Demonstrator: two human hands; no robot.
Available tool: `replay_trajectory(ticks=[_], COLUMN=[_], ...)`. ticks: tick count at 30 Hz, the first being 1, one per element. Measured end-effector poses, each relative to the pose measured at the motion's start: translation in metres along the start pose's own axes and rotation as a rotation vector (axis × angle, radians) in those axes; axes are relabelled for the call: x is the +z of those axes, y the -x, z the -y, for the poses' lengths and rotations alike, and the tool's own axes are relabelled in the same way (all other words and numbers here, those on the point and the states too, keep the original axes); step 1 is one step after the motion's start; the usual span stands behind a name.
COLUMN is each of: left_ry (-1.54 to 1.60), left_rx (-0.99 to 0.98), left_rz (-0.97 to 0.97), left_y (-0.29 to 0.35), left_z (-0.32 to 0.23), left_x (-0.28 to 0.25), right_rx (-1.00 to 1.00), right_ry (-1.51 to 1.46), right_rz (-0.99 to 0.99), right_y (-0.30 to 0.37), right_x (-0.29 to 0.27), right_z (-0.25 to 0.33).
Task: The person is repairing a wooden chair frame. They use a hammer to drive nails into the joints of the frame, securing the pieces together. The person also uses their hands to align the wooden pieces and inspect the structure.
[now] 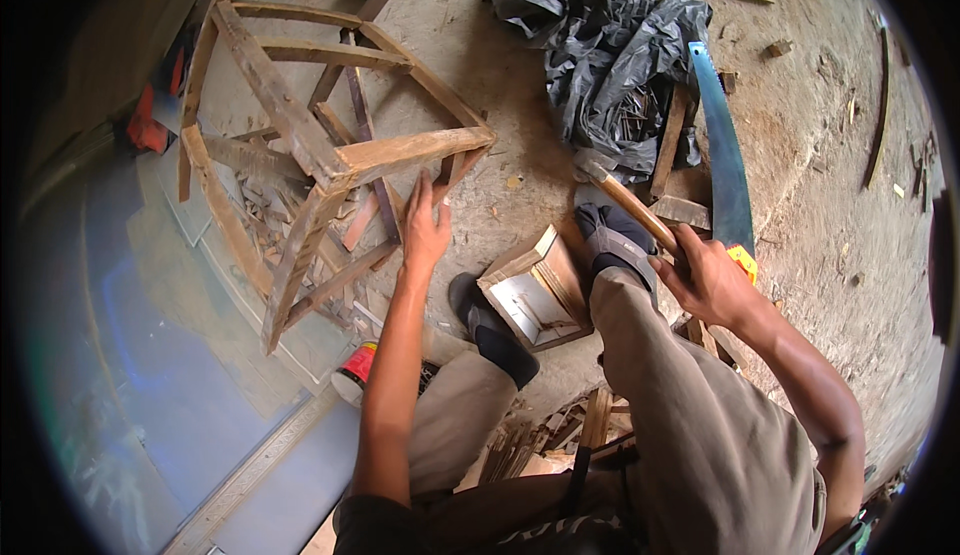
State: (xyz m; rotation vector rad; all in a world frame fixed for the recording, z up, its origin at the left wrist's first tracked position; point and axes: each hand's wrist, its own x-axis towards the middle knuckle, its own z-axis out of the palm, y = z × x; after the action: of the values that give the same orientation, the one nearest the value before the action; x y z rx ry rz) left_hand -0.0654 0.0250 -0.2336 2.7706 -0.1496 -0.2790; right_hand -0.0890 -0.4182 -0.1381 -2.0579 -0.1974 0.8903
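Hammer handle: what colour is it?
The hammer handle is light brown, showing best in the head view.

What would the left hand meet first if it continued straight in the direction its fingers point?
Likely the near bar of the wooden frame, just ahead of the left hand; depth is unclear, so they may touch.

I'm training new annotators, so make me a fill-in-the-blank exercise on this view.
The right hand grips a wooden-handled ____.
The left hand is nearest the angular brown frame made of ____.
The long blue-bladed saw lies to the ____ of the crumpled black plastic sheet.
The small, open wooden box sits ____ the person's dark-shod feet.

Missing words: hammer; wood; right; between.
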Motion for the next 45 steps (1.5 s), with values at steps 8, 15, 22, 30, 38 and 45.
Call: replay_trajectory(ticks=[8, 15, 22, 30, 38, 45], left_ry=[-0.096, 0.285, 0.317, 0.149, 0.145, 0.503], left_rx=[-0.054, -0.084, 0.145, 0.445, 0.512, 0.104], left_rz=[0.017, -0.101, 0.016, 0.226, 0.271, -0.096], left_y=[0.013, 0.004, -0.009, 0.007, 0.05, 0.074], left_z=[-0.017, -0.087, -0.096, -0.09, -0.094, -0.092], left_x=[0.007, -0.025, -0.03, -0.103, -0.124, -0.096], right_rx=[-0.126, -0.203, -0.225, -0.518, -0.595, -0.471], right_ry=[0.233, 0.453, 0.586, 0.454, 0.654, 0.801], right_rz=[-0.203, -0.22, -0.293, -0.68, -0.735, -0.488], right_y=[-0.022, -0.083, -0.101, -0.14, -0.269, -0.341], right_x=[0.03, 0.059, 0.072, 0.018, -0.066, -0.062], right_z=[-0.002, -0.008, -0.022, 0.016, 0.004, -0.009])
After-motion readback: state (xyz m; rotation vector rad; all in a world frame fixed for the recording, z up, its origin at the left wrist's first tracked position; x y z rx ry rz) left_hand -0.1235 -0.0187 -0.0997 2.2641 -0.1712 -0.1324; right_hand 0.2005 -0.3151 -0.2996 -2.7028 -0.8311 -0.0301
